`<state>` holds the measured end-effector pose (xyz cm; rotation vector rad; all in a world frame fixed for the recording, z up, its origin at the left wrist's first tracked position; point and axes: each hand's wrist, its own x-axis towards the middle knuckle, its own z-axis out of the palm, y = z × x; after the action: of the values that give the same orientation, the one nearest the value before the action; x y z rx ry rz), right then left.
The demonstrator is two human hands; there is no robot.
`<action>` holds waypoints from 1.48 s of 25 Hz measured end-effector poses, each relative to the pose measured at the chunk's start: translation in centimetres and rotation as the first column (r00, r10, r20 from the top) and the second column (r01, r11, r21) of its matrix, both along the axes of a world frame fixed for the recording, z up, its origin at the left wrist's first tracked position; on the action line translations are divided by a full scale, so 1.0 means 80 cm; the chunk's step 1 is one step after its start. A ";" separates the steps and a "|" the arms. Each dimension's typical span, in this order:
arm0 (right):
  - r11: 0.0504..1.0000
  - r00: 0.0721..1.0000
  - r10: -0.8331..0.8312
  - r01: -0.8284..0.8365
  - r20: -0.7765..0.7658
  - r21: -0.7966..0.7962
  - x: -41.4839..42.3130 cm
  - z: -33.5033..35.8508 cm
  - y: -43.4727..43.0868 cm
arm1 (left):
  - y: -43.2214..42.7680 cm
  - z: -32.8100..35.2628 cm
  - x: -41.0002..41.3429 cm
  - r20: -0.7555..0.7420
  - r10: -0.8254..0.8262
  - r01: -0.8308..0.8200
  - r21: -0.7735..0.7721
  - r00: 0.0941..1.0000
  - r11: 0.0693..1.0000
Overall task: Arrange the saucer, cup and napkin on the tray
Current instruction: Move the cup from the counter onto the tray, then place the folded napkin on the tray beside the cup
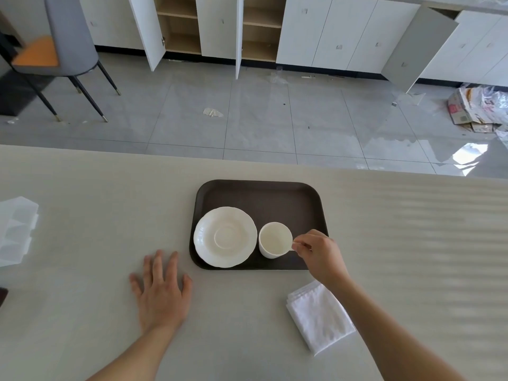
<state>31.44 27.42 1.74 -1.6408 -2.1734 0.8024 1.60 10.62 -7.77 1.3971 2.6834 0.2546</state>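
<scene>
A dark brown tray [261, 196] lies on the pale table. On its left part sits a white scalloped saucer [224, 237]. Just right of the saucer, a white cup [275, 240] stands upright on the tray, apart from the saucer. My right hand [319, 254] pinches the cup's handle on its right side. My left hand [162, 290] rests flat on the table, fingers spread, left of the tray and holding nothing. A folded white napkin [320, 316] lies on the table below the tray's right corner, partly under my right forearm.
A translucent plastic container [16, 229] sits at the table's left edge. The table's far edge [247, 158] runs just behind the tray. Beyond it are a tiled floor, a grey chair [68, 45] and white cabinets with open doors.
</scene>
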 end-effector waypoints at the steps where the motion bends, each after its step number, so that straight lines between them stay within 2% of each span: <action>1: 1.000 1.000 0.002 -0.002 0.000 0.003 0.000 0.000 0.001 | 0.000 0.000 0.000 0.001 -0.001 0.001 -0.001 1.000 1.000; 14: 1.000 1.000 -0.025 0.025 0.001 -0.003 0.002 -0.005 0.002 | 0.000 0.008 0.003 0.011 -0.005 0.005 0.000 1.000 1.000; 18: 0.989 0.989 -0.146 0.145 -0.037 -0.026 0.036 -0.004 -0.019 | 0.000 0.010 0.004 0.016 0.001 -0.001 0.001 1.000 1.000; 25: 0.924 0.927 -0.334 0.357 0.169 -0.133 0.111 -0.019 -0.091 | 0.000 0.012 0.004 0.027 0.010 -0.009 -0.007 1.000 1.000; 29: 0.915 0.895 -0.271 0.353 0.353 -0.194 0.121 -0.023 -0.112 | 0.000 0.012 0.005 0.039 0.014 -0.013 -0.017 0.999 1.000; 37: 0.862 0.855 -0.262 0.416 0.447 -0.290 0.098 -0.020 -0.105 | 0.000 0.014 0.005 0.045 0.007 -0.008 0.007 0.999 1.000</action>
<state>39.28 19.03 0.17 -2.4983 -1.9342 0.8791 1.97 10.62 -6.68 1.3666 2.6543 0.2927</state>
